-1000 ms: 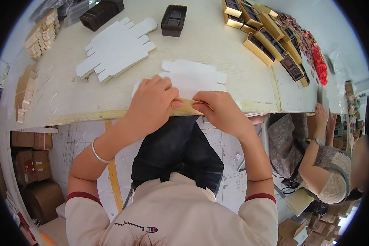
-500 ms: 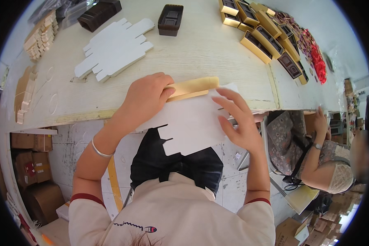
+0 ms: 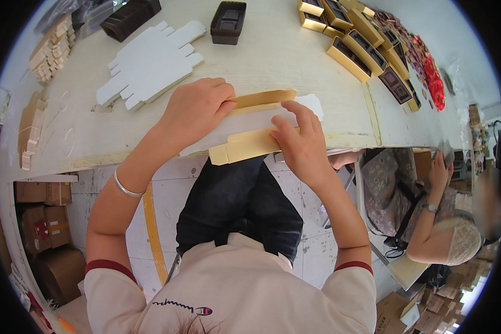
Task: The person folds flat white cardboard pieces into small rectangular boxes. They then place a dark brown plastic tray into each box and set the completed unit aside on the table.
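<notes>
A flat cardboard box blank, white inside and gold outside, lies across the table's front edge with its near part out over my lap. Its far gold flap [image 3: 261,99] and near gold flap [image 3: 245,146] are both folded up, and a white end [image 3: 310,104] sticks out to the right. My left hand [image 3: 200,108] is closed on the left end of the far flap. With bent fingers my right hand [image 3: 301,139] grips the blank's right part, one finger at the far flap and others at the near one. Its fingertips are partly hidden.
Beyond my hands lies a stack of white box blanks [image 3: 150,64]. Dark plastic trays [image 3: 228,22] stand at the back. Gold boxes with dark inserts [image 3: 367,50] and red wrapped pieces [image 3: 433,83] sit far right. Another person's arm [image 3: 428,222] is at right.
The near side of the blank, which hung flat and white over my lap, is now folded up, showing gold. My right hand has moved left and away from me onto the blank; the left keeps the far flap.
</notes>
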The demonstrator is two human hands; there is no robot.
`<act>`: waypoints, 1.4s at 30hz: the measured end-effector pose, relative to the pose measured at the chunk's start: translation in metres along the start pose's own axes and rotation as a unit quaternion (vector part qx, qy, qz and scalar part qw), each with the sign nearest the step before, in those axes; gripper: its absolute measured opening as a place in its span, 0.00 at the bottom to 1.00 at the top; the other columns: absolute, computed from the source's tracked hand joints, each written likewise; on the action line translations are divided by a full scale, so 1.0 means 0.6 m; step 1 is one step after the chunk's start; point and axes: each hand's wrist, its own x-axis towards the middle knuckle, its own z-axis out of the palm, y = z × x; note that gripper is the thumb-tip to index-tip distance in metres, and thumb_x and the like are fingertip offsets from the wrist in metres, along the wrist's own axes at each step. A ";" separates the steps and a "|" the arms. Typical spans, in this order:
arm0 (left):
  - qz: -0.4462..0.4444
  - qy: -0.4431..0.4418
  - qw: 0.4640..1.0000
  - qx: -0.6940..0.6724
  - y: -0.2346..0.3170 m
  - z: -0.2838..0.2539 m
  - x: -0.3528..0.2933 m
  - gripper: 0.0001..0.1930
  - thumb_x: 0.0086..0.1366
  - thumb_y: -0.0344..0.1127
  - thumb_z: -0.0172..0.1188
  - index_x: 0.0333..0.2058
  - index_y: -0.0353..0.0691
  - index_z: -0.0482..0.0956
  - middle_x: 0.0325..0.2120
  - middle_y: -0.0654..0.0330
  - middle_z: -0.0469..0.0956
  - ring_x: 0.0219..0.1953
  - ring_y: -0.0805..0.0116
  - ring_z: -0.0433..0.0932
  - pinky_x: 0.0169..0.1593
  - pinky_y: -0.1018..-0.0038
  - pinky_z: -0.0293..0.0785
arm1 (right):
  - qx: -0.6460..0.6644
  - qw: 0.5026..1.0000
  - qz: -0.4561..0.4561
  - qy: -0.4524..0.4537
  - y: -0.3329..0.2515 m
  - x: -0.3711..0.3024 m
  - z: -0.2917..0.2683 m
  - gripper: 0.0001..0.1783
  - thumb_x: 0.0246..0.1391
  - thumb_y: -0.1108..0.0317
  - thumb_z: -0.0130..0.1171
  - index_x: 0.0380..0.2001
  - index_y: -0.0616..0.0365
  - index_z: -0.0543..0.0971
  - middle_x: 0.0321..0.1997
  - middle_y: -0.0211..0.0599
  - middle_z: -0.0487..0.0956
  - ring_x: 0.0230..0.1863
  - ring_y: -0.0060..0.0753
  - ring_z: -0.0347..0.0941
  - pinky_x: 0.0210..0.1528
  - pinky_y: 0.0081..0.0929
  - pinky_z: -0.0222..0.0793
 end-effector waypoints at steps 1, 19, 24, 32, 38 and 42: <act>-0.001 0.004 1.000 -0.001 -0.003 0.000 -0.001 0.04 0.58 0.31 0.60 0.28 0.38 0.75 0.25 0.58 0.74 0.29 0.58 0.75 0.33 0.67 0.70 | -0.031 0.998 -0.045 -0.007 0.002 -0.002 -0.003 0.15 0.44 0.74 0.61 0.39 0.63 0.75 0.44 0.45 0.73 0.45 0.44 0.72 0.46 0.36 0.68; 0.016 -0.146 0.978 -0.146 0.000 -0.027 -0.008 0.10 0.56 0.37 0.64 0.31 0.38 0.79 0.31 0.61 0.72 0.30 0.61 0.72 0.34 0.69 0.70 | 0.208 0.945 0.017 -0.252 0.033 0.062 0.003 0.06 0.50 0.70 0.60 0.31 0.61 0.76 0.28 0.42 0.74 0.32 0.48 0.71 0.34 0.39 0.68; -0.050 -0.141 0.986 -0.076 0.039 -0.021 -0.026 0.12 0.56 0.39 0.65 0.31 0.36 0.78 0.30 0.58 0.70 0.29 0.59 0.73 0.34 0.68 0.70 | 0.102 0.977 -0.037 -0.182 0.031 0.076 -0.010 0.10 0.47 0.69 0.63 0.35 0.56 0.77 0.39 0.37 0.75 0.39 0.41 0.71 0.38 0.34 0.66; -0.122 -0.154 0.962 -0.187 0.063 -0.023 -0.035 0.17 0.60 0.41 0.61 0.39 0.31 0.78 0.34 0.54 0.68 0.32 0.58 0.76 0.38 0.68 0.74 | 0.294 0.939 0.001 -0.180 -0.008 0.029 -0.003 0.20 0.42 0.71 0.68 0.40 0.53 0.74 0.41 0.39 0.70 0.41 0.42 0.70 0.42 0.35 0.67; -0.056 -0.262 0.919 -0.289 0.015 -0.052 -0.049 0.25 0.50 0.30 0.70 0.48 0.37 0.75 0.47 0.56 0.67 0.42 0.61 0.72 0.43 0.71 0.74 | 0.347 0.922 0.035 -0.170 0.009 0.022 -0.007 0.13 0.39 0.73 0.69 0.26 0.59 0.73 0.38 0.39 0.69 0.37 0.43 0.67 0.39 0.32 0.67; 0.101 -0.075 0.989 -0.073 0.038 -0.018 -0.047 0.18 0.47 0.32 0.71 0.38 0.39 0.79 0.41 0.58 0.71 0.42 0.59 0.71 0.40 0.71 0.72 | 0.320 0.937 0.012 -0.142 0.001 0.024 0.000 0.11 0.40 0.77 0.66 0.22 0.61 0.72 0.35 0.39 0.68 0.36 0.42 0.67 0.37 0.32 0.66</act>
